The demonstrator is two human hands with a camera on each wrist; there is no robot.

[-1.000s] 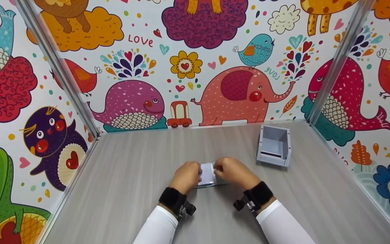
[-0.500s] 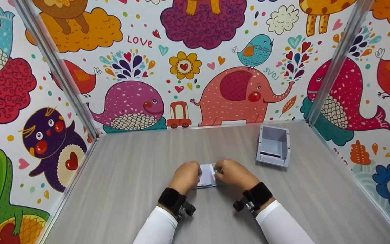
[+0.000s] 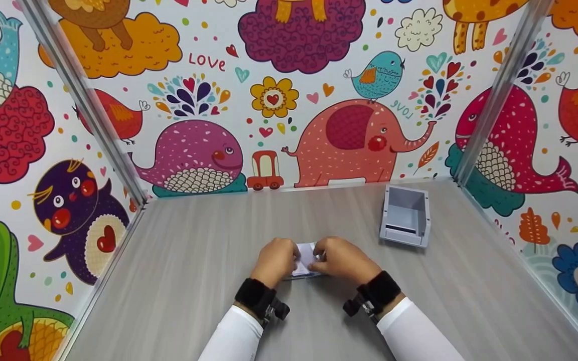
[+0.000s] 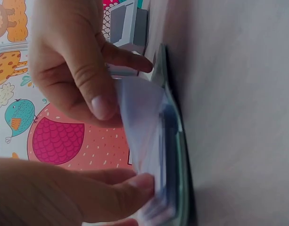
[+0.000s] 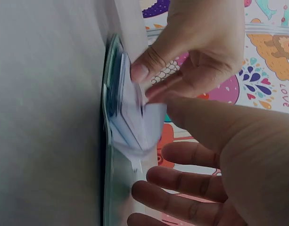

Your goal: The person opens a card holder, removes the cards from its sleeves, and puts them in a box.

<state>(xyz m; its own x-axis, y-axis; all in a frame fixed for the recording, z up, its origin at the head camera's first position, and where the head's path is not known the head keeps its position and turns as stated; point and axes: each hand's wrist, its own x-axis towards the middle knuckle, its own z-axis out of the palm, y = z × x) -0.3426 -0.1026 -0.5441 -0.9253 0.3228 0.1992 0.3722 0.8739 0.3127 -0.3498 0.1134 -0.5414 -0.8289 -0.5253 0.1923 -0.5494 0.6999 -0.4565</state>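
Observation:
A small booklet with a green cover and translucent, sleeve-like pages lies spread on the table between both hands. My left hand pinches the page stack at its left side, thumb on top in the left wrist view. One whitish page stands up, bent and blurred. The thumb of my right hand touches that page's raised edge, while its other fingers are spread loosely over the cover's right part in the right wrist view. What the pages carry is too blurred to tell.
An open grey plastic bin stands at the back right of the wooden table. Printed panels with cartoon animals close off the back and sides, with metal corner posts.
My right hand has shifted slightly left toward the left hand, bringing a page over the booklet. Less of the green cover shows than a second ago. The left hand has hardly moved.

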